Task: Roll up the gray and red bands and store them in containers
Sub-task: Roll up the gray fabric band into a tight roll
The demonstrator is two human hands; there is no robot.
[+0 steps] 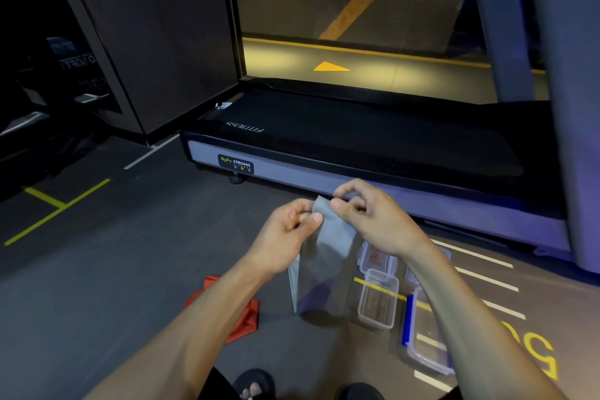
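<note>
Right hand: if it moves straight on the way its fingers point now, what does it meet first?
The right hand points left across the gray band's top edge, so it would probably meet the left hand first; depth is unclear.

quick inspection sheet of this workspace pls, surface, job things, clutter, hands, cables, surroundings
surface: dark gym floor with yellow and white lines
job's things: gray band held up, hanging unrolled; red band crumpled on floor; clear containers on floor, open, with a lid beside
clutter: nothing seen
grippers: left hand and right hand pinch the gray band's top edge
cables: nothing seen
surroundings: treadmill ahead, window behind it
</note>
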